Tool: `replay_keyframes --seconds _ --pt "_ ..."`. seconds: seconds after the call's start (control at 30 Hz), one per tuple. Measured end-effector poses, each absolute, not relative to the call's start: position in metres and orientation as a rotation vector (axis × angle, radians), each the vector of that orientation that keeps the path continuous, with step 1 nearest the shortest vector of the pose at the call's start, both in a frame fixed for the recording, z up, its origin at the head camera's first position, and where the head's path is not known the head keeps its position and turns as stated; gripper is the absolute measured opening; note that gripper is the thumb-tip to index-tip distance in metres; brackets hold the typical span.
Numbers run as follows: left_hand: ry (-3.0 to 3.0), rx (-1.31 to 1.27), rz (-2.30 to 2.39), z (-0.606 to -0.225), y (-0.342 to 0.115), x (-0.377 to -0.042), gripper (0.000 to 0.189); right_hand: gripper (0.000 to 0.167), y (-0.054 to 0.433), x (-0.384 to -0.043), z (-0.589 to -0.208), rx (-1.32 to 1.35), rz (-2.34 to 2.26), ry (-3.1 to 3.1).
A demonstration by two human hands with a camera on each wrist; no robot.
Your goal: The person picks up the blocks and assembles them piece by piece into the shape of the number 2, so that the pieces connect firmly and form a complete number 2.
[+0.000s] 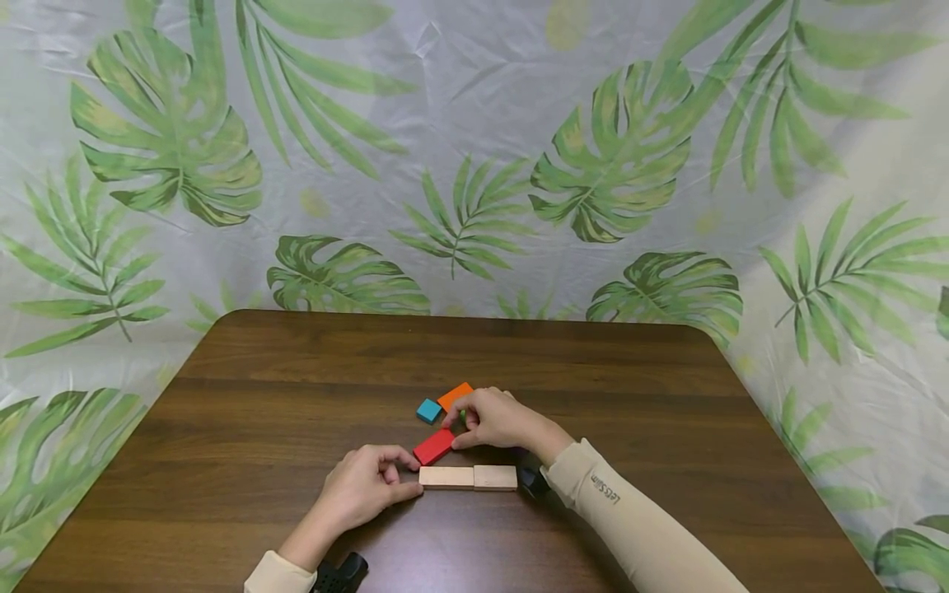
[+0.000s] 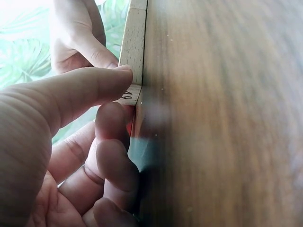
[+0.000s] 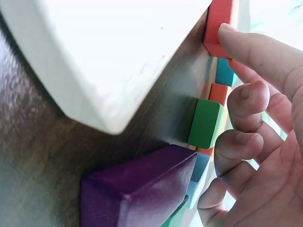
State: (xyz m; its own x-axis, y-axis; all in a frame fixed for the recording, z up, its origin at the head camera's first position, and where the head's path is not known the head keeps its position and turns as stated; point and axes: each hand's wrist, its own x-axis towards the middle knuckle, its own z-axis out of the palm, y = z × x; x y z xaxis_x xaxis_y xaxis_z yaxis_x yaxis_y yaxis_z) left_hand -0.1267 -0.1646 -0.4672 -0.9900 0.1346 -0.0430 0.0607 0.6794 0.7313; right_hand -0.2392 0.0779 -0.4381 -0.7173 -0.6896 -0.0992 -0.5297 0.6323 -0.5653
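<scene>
My right hand (image 1: 495,418) pinches the right end of a red block (image 1: 433,446) between thumb and index finger. The red block lies at a slant on the table, just behind a row of two plain wooden blocks, a left one (image 1: 446,478) and a right one (image 1: 495,476), set end to end. At the row's left end my left hand (image 1: 366,486) holds the left wooden block by its corners with thumb and index finger, close to the red block's lower end. The left wrist view shows digits printed on that wooden block's end face (image 2: 129,96).
Behind the red block are a blue block (image 1: 428,411) and an orange block (image 1: 455,397), partly covered by the right hand. The right wrist view also has a green block (image 3: 206,123) and a purple block (image 3: 142,184). A leaf-patterned cloth (image 1: 474,165) hangs behind the table (image 1: 296,354).
</scene>
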Motion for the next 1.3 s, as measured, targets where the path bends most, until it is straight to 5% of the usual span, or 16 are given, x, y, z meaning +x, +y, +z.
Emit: replay_keyframes --seconds 1.3 --pt "2.765 0.164 1.279 -0.4674 -0.1661 -0.1287 0.021 0.02 0.0786 -0.2333 -0.4417 -0.999 -0.764 2.558"
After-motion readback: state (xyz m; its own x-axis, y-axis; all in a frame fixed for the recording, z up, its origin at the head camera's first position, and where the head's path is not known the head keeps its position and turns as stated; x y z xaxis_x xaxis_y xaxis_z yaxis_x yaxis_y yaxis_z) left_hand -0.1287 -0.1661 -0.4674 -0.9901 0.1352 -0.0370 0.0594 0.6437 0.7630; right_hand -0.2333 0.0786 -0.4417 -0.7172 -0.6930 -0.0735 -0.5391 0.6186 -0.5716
